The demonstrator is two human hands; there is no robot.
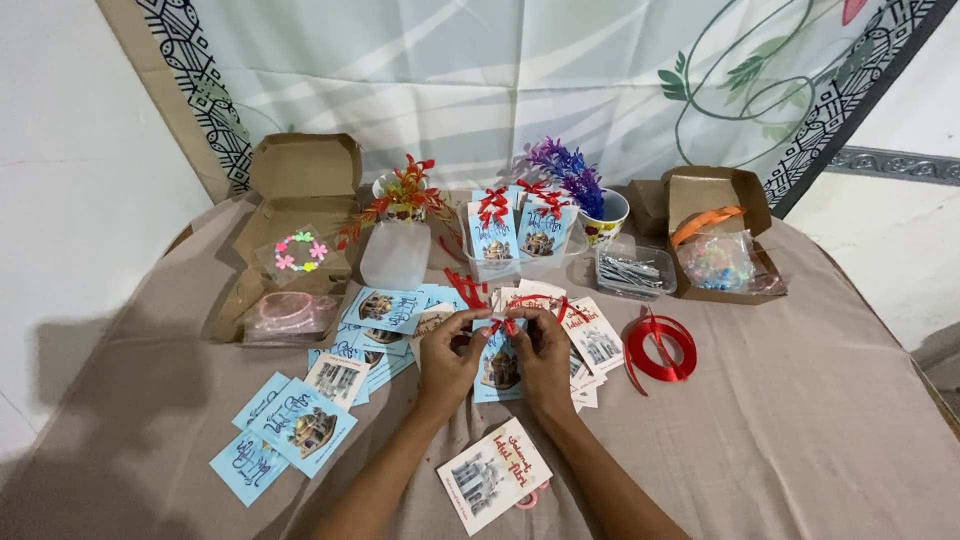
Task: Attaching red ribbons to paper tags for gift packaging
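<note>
Both hands meet over the middle of the cloth-covered table (800, 420). My left hand (450, 355) and my right hand (545, 355) pinch a small red ribbon bow (500, 325) at the top of a light blue card (498, 372) with a building picture. The card is held between the two hands, just above a pile of similar cards. A white card (492, 476) with a pink loop lies near my wrists.
Blue and white cards (300, 425) lie scattered left. A clear tub (520, 262) holds finished cards with red bows. A red ribbon roll (660, 347) sits right. Open cardboard boxes (300, 180) (715, 195), two flower cups and a tray of metal clips (632, 270) stand behind.
</note>
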